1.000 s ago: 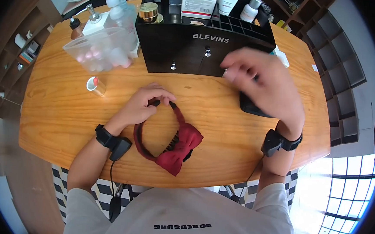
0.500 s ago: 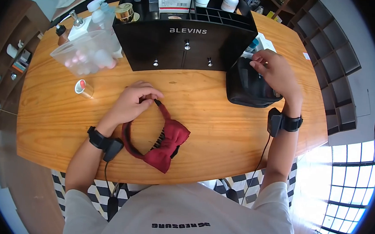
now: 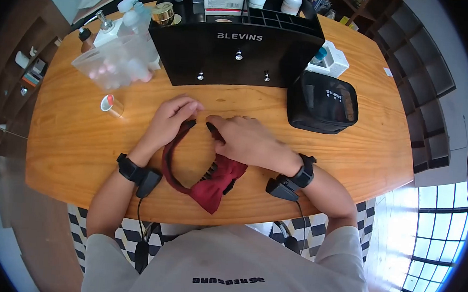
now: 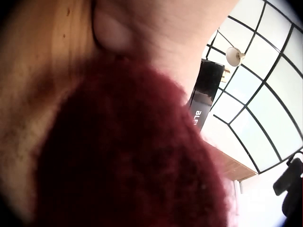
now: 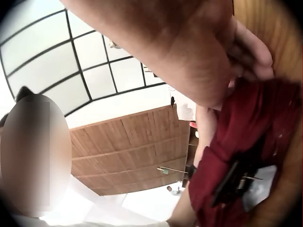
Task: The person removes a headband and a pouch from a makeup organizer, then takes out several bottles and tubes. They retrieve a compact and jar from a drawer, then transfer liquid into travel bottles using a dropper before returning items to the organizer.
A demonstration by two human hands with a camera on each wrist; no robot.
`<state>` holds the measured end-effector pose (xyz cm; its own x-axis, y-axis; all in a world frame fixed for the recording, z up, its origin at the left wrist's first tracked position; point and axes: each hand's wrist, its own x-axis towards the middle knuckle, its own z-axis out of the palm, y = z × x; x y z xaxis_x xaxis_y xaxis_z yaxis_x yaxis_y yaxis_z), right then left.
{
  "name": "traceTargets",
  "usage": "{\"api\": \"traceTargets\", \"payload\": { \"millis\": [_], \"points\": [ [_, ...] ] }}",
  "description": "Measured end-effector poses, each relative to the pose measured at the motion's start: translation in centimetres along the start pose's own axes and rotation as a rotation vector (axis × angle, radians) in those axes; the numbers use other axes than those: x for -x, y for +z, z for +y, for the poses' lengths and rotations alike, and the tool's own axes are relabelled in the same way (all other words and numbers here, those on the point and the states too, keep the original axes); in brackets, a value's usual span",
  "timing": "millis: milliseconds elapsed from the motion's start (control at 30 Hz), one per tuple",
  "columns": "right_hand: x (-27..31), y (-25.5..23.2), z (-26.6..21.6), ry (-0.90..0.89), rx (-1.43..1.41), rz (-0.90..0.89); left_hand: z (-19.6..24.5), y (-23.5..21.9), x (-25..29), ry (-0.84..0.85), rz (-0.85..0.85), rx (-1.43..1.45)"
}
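Observation:
A dark red headband with a large satin bow (image 3: 209,193) lies on the wooden table in front of the person, its two black-tipped ends pointing away from the body. The left hand (image 3: 171,121) holds the left end, fingers bent beside the tip. Over the right end, the right hand (image 3: 250,142) grips the band above the bow, its palm hiding part of it. Fuzzy red band (image 4: 128,151) fills much of the left wrist view. In the right wrist view the bow (image 5: 236,142) is below the right hand (image 5: 203,52).
A black BLEVINS organizer (image 3: 235,56) with cosmetics stands at the back. Left of it are a clear bin (image 3: 115,64) and pump bottles; a small open cup (image 3: 112,105) is nearer. A black case (image 3: 322,103) and a white tray (image 3: 335,61) are at the right.
The right hand has moved from the black case leftward onto the headband's right end. The left hand's fingers have drawn back from the gap between the ends. The head view has shifted slightly.

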<state>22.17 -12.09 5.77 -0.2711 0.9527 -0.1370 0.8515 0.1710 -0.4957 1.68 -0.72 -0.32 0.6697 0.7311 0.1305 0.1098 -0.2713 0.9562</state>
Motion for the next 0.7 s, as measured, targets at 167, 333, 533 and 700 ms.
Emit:
{"api": "traceTargets", "payload": {
  "millis": [167,333,533,700],
  "points": [
    [1.2,-4.4,1.5,-0.055,0.059,0.234,-0.3,-0.5,0.2,-0.032,0.031,0.139],
    [6.8,-14.1,6.2,-0.054,-0.515,0.852,0.3,-1.0,0.2,-0.005,-0.031,0.083],
    [13.2,-20.9,20.6,0.090,-0.470,1.445,0.6,-0.6,0.3,-0.025,-0.065,-0.038],
    [18.1,-19.3,32.8,0.808,-0.031,1.235,0.7,-0.6,0.2,-0.027,-0.082,-0.060]
  ]
}}
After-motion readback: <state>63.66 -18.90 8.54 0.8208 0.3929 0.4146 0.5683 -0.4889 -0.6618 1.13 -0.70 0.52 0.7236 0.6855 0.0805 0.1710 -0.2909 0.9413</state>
